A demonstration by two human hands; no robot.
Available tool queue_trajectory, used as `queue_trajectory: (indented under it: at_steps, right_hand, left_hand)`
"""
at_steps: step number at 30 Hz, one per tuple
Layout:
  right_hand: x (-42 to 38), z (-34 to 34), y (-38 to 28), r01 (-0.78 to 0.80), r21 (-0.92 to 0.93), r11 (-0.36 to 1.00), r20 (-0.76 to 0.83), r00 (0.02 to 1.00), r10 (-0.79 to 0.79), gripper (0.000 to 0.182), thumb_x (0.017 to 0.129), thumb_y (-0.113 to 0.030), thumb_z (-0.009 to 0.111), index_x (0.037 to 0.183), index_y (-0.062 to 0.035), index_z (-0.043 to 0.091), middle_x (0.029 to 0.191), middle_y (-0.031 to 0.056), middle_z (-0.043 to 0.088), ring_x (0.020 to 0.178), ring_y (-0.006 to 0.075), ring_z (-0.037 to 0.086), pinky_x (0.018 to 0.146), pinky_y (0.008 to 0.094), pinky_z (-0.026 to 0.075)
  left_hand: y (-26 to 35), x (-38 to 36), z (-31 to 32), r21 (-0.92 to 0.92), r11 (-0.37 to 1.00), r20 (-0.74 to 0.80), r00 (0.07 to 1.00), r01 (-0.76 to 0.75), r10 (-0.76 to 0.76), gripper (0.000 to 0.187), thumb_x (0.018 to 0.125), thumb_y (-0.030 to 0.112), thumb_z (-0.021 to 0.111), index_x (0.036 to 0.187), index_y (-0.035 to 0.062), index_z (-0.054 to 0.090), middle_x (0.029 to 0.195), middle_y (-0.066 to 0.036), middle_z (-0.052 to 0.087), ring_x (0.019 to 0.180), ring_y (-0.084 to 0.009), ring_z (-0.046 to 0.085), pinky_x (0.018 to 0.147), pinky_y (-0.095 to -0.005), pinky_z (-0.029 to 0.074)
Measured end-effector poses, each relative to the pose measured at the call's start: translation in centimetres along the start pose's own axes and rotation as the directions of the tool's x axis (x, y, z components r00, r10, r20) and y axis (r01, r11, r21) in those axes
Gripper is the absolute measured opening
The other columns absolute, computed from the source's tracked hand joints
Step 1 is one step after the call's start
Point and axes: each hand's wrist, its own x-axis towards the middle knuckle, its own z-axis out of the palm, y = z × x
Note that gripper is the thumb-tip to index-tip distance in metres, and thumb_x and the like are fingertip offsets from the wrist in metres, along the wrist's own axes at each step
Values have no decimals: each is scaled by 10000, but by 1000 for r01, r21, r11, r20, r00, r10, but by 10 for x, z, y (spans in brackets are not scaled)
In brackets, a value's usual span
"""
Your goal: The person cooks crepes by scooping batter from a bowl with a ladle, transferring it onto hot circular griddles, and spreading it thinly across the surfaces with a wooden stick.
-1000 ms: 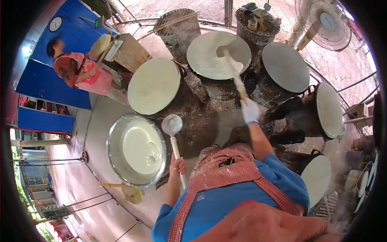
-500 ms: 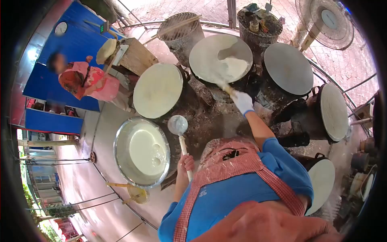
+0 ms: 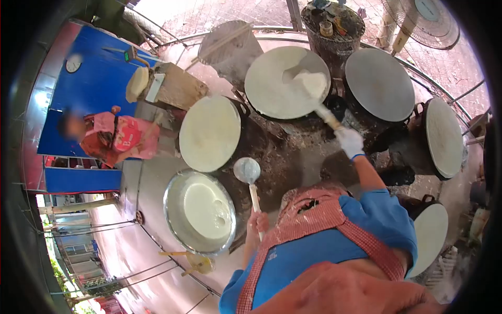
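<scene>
- Labels: a large white "B" reads on the co-worker's red apron (image 3: 128, 137); smaller marks beneath it illegible.
- Fan (image 3: 428, 9), upper right: lettering on hub, too small to read. Small pale print on blue shirt (image 3: 314, 261), also unreadable.
- Right hand (image 3: 350, 141): white glove, fingers closed round the pale handle of a paddle (image 3: 328, 116); far end of paddle reaches the round pan (image 3: 261, 89) at top centre, partly veiled by steam.
- Pan surface: pale coating, with a greyer patch and a whiter pool (image 3: 314, 83) near the paddle's end.
- Left hand (image 3: 258, 222): bare, narrow grip on the light handle of a ladle (image 3: 247, 170). Ladle bowl uppermost, just beside the metal basin (image 3: 166, 209), outside its rim.
- Basin: holds white liquid (image 3: 201, 206), a few round marks on its surface.
- Second pale-topped pan (image 3: 209, 133): between co-worker and ladle, above basin in view.
- Grey-topped pan (image 3: 379, 86): right of the pan at top centre.
</scene>
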Motion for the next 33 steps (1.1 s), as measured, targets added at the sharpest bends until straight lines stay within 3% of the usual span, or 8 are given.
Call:
queue_trajectory:
  at_steps: [4, 8, 14, 19, 24, 26, 27, 33]
  right_hand:
    - [84, -38, -23, -185, 256, 949, -136, 965, 224, 282, 816, -328, 489, 960, -121, 616, 812, 163, 612, 784, 351, 577, 663, 425, 453]
    - [32, -13, -29, 200, -180, 963, -77, 973, -217, 233, 793, -359, 537, 781, -147, 631, 669, 164, 584, 630, 324, 588, 579, 415, 466]
    - [108, -26, 17, -158, 267, 951, -58, 982, 180, 314, 835, -355, 475, 1017, -146, 621, 941, 146, 618, 868, 314, 588, 726, 391, 460]
    - [258, -15, -1, -83, 321, 944, -44, 994, 103, 481, 732, -469, 522, 851, -17, 636, 817, 242, 594, 792, 393, 577, 660, 440, 460]
    - [136, -37, -77, -493, 758, 428, 324, 853, 410, 345, 726, -356, 577, 864, -49, 653, 759, 202, 609, 681, 369, 581, 616, 399, 457]
    - [130, 19, -60, 324, 279, 904, -227, 937, -266, 340, 736, -353, 576, 886, -59, 654, 784, 191, 614, 720, 356, 586, 635, 386, 455]
    - [127, -2, -63, 18, 402, 915, 34, 999, -34, 354, 735, -367, 571, 909, -68, 647, 830, 185, 607, 789, 356, 579, 681, 382, 450]
    - [71, 13, -39, -376, 926, -26, 359, 860, 363, 240, 766, -169, 619, 976, -59, 654, 598, 17, 546, 473, 78, 473, 424, 236, 344]
  left_hand:
    - [-1, 18, 7, -124, 984, -134, 980, 128, -145, 314, 912, 201, 395, 612, 106, 388, 485, 27, 307, 354, -73, 303, 308, -213, 282]
    - [-3, 50, 19, -321, 892, 211, 942, 318, -260, 362, 921, 235, 381, 578, 123, 359, 484, 29, 299, 351, -70, 287, 308, -210, 269]
    - [-15, 58, -20, -367, 849, 264, 918, 380, -296, 421, 936, 269, 349, 542, 126, 387, 517, 10, 298, 386, -81, 301, 323, -207, 254]
    - [-25, 43, 28, -320, 932, -102, 972, 172, -214, 457, 945, 310, 324, 538, 122, 412, 537, 7, 297, 395, -104, 307, 325, -235, 253]
    - [-26, 33, 13, -246, 964, 36, 995, 97, -91, 165, 921, 154, 380, 988, 58, 497, 574, 27, 307, 414, -71, 295, 336, -204, 255]
    - [-28, 34, 24, 56, 998, -190, 982, -6, 16, 151, 920, 156, 386, 902, 56, 498, 573, 26, 303, 417, -75, 294, 341, -208, 260]
    - [-30, 27, 33, 156, 988, -277, 960, -8, 51, 157, 919, 157, 388, 874, 56, 498, 572, 25, 301, 418, -76, 294, 343, -209, 262]
    - [3, 27, -14, -379, 902, 164, 974, 208, -156, 195, 926, 143, 365, 1007, 68, 526, 566, 16, 311, 427, -78, 301, 358, -221, 273]
